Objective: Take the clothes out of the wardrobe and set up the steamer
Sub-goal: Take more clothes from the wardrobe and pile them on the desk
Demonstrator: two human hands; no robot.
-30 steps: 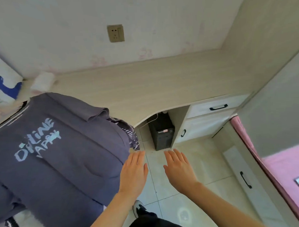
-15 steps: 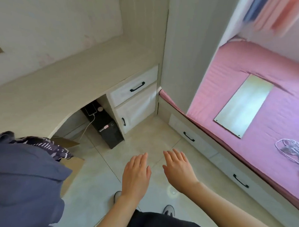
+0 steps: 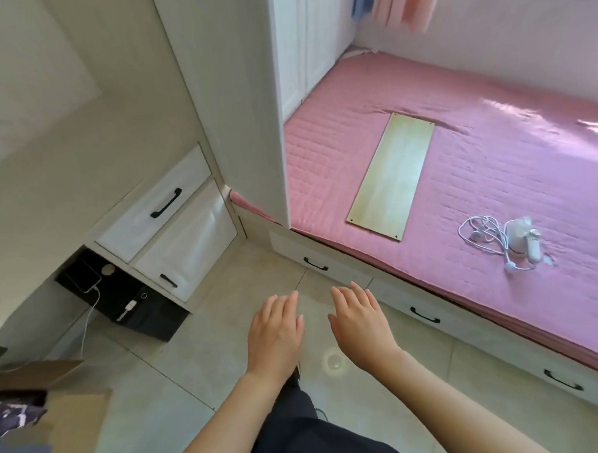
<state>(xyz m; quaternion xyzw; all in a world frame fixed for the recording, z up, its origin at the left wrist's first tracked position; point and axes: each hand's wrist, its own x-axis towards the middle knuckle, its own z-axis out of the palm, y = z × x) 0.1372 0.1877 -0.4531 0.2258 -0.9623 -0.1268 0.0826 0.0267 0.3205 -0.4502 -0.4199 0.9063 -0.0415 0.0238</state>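
Fingers (image 3: 286, 304) of left hand (image 3: 275, 333) and right hand (image 3: 362, 326) straight, empty. Small white plastic handheld steamer (image 3: 521, 239) on pink bed (image 3: 493, 149): probably light, rigid; grab handle (white cord (image 3: 476, 235) will trail).

The bed cover (image 3: 493, 149) is pink, quilted in fine rows. On it lies a pale yellowish wood-grain board (image 3: 391, 174) and a white steamer (image 3: 521, 240) with a white cable (image 3: 479, 235). The wardrobe (image 3: 303, 48) is white. The curtains (image 3: 404, 2) are peach-pink, with a blue strip (image 3: 359, 1) beside them. The worktop (image 3: 48, 162) is light beige wood-grain; its drawers (image 3: 146, 219) are white with black handles (image 3: 166, 203), as are the bed drawers (image 3: 466, 321). The computer tower (image 3: 147, 311) is black. The floor (image 3: 194, 368) is glossy beige tile with thin dark joints. The cardboard box (image 3: 70, 424) is brown and holds dark cloth (image 3: 11, 413) with white marks. The trousers (image 3: 317, 441) are black.
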